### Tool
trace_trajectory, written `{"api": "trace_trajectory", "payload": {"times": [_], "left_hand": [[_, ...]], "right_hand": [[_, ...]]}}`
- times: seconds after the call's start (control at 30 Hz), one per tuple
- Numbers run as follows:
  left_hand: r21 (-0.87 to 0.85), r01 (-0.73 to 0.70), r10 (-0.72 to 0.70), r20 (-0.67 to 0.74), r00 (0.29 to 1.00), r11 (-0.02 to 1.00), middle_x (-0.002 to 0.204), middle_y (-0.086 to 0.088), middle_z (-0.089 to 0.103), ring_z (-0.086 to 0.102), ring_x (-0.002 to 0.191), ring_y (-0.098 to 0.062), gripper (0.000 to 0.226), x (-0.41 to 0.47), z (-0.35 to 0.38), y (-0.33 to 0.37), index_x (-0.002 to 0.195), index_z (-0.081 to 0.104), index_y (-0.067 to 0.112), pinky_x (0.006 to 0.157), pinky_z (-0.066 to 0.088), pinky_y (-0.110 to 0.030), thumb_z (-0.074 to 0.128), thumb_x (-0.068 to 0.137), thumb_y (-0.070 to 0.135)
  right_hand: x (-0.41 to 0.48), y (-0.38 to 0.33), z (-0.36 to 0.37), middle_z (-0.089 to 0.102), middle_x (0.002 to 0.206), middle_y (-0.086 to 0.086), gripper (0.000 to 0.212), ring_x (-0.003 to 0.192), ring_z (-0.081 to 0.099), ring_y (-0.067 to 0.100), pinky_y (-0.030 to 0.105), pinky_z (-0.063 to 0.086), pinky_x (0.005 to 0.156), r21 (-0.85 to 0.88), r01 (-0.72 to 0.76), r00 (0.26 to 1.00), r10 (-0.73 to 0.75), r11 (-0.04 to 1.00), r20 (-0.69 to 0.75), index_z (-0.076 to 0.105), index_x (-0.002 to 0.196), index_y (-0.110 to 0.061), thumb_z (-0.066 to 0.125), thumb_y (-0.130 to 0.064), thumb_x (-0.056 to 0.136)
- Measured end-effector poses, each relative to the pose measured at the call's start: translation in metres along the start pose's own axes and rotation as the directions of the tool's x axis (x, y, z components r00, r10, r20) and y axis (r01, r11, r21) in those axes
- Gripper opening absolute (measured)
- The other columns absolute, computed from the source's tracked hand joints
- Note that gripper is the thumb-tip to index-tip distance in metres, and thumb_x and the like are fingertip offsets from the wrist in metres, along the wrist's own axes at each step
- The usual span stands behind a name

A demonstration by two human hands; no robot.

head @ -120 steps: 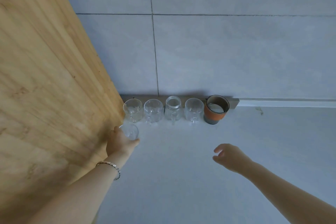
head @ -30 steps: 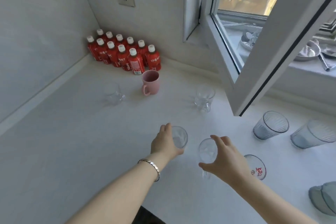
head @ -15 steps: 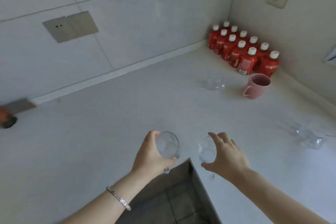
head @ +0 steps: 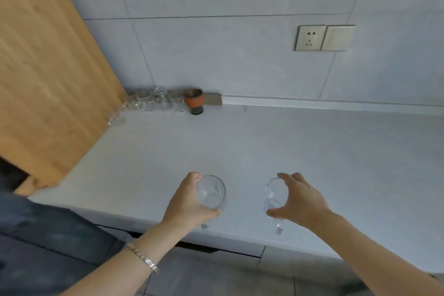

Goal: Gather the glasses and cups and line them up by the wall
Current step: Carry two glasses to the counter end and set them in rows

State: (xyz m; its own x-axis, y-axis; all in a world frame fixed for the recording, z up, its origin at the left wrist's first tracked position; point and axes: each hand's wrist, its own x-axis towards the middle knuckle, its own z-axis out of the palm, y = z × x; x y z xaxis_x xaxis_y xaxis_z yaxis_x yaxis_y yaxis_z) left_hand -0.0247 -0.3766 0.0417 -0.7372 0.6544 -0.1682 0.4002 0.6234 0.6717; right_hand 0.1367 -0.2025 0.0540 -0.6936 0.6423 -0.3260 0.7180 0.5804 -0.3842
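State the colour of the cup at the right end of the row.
Orange-brown cup with dark base, head view.

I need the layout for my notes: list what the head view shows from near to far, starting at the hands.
Left hand and right hand, each holding a clear glass → bare countertop → lone glass by the wooden panel → row of glasses with the orange cup → wall socket.

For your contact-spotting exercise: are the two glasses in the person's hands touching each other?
Apart. The head view shows bare countertop between the left-hand glass and the right-hand glass.
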Motion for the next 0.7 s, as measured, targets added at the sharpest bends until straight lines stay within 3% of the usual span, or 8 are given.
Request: {"api": "trace_trajectory", "payload": {"times": [0.17,0.3,0.5,0.7], "left_hand": [[0.074,0.081,-0.078,-0.038,0.996,0.994,0.114,0.002,0.05,0.052,0.103,-0.018,0.067,0.017,-0.081,-0.065,0.117,0.04,0.017,0.086,0.046,-0.031,0.081,0.064,0.028],[0.075,0.138,-0.134,-0.052,0.99,0.988,0.107,0.005,0.044,0.046,0.094,-0.014,0.063,0.049,-0.121,-0.105,0.109,0.038,0.022,0.085,0.045,-0.03,0.081,0.063,0.027],[0.007,0.179,-0.177,-0.096,0.979,0.984,0.12,0.008,0.041,0.046,0.115,-0.013,0.086,0.117,-0.158,-0.143,0.137,0.033,0.02,0.087,0.034,-0.02,0.079,0.065,0.024],[0.097,0.205,-0.196,-0.092,0.976,0.974,0.136,0.002,0.043,0.048,0.121,-0.014,0.086,0.21,-0.197,-0.166,0.138,0.034,0.025,0.09,0.041,-0.022,0.078,0.065,0.027]], "right_hand": [[0.044,-0.098,0.025,0.039,0.135,-0.007,0.097,0.112,0.057,0.018,0.028,0.049,0.087,-0.036,0.09,0.995,-0.088,0.995,0.055,0.026,0.144,-0.027,0.075,-0.05,0.064],[0.084,-0.153,0.039,0.039,0.136,-0.007,0.098,0.114,0.056,0.017,0.027,0.047,0.087,-0.052,0.14,0.988,-0.136,0.989,0.079,0.025,0.145,-0.027,0.076,-0.05,0.064],[0.158,-0.211,0.047,0.04,0.136,-0.006,0.099,0.118,0.053,0.017,0.028,0.047,0.092,-0.041,0.194,0.979,-0.19,0.98,0.077,0.025,0.145,-0.027,0.076,-0.049,0.064],[0.24,-0.258,0.047,0.039,0.137,-0.006,0.1,0.119,0.053,0.017,0.028,0.046,0.094,-0.013,0.232,0.968,-0.229,0.973,0.103,0.023,0.146,-0.027,0.076,-0.05,0.065]]}}
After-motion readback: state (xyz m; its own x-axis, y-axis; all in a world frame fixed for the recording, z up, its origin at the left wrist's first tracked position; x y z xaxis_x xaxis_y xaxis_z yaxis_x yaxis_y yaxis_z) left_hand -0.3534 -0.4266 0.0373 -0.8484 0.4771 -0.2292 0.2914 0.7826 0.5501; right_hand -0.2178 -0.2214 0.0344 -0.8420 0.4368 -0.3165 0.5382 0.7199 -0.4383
